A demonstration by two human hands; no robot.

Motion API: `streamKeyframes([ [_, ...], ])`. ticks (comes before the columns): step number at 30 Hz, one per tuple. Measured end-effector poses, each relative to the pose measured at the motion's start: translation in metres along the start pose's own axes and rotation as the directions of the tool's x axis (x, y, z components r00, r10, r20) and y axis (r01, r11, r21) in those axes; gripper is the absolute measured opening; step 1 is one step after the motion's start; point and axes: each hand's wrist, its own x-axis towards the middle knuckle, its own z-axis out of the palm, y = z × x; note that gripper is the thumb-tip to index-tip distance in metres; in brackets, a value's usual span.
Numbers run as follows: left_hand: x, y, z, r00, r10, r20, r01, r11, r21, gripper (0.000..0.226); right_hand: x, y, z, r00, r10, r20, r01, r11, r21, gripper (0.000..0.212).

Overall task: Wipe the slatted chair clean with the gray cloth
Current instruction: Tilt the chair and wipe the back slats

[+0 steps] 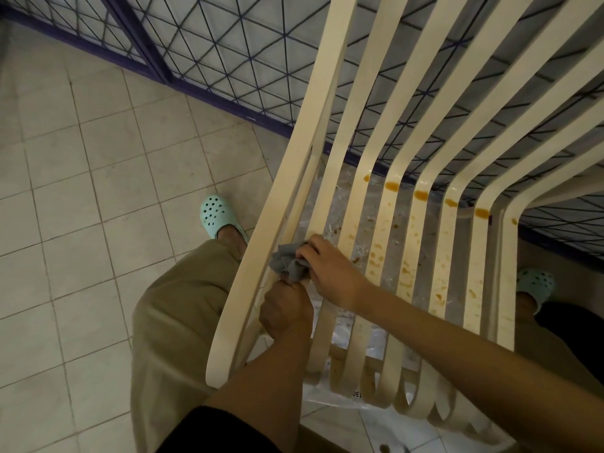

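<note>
Both hands bunch the gray cloth (289,261) at the near-left slats of the slatted chair (389,243).

The left hand (286,310) pinches the cloth's lower edge; the right hand (330,273) curls over it. The orange-brown stains lie to the right of the hands, and a wadded cloth would likely smear them or slip through a gap.

Cream slatted chair (389,223) orange-stained; crumpled gray cloth (287,263) on left slats.

Single head view, looking steeply down, close over chair (385,223) and floor (81,191).
</note>
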Motion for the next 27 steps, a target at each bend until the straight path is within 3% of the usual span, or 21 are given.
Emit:
streamKeyframes([
  [5,-0.003,0.004,0.002,0.995,0.005,-0.096,-0.022,0.984,-0.175,0.039,0.030,0.028,-0.030,0.998,0.051,-0.029,-0.050,0.998,0.027,0.021],
  [8,-0.005,0.005,0.003,0.991,0.009,-0.133,-0.030,0.987,-0.159,0.041,0.053,0.050,-0.050,0.999,0.026,-0.039,-0.028,0.999,-0.047,0.018],
  [15,-0.002,0.004,0.010,0.998,-0.065,0.023,0.068,0.928,-0.367,0.041,0.107,0.090,-0.085,0.986,0.147,-0.072,-0.159,0.965,-0.209,0.030],
  [19,0.003,0.002,0.013,0.999,-0.032,-0.037,0.021,0.963,-0.270,0.028,0.111,0.082,-0.077,0.962,0.254,-0.103,-0.270,0.942,-0.199,0.044],
  [21,-0.001,0.003,0.004,0.998,-0.001,-0.058,-0.009,0.984,-0.176,0.034,0.104,0.073,-0.068,0.950,0.285,-0.130,-0.304,0.937,-0.169,0.047],
  [24,-0.003,0.003,0.003,0.994,-0.008,-0.109,-0.017,0.975,-0.222,0.050,0.092,0.061,-0.058,0.951,0.291,-0.105,-0.304,0.943,-0.135,0.046],
  [27,-0.004,0.001,0.009,0.992,-0.013,-0.122,-0.013,0.978,-0.207,0.050,0.076,0.051,-0.050,0.968,0.234,-0.090,-0.243,0.964,-0.109,0.039],
])
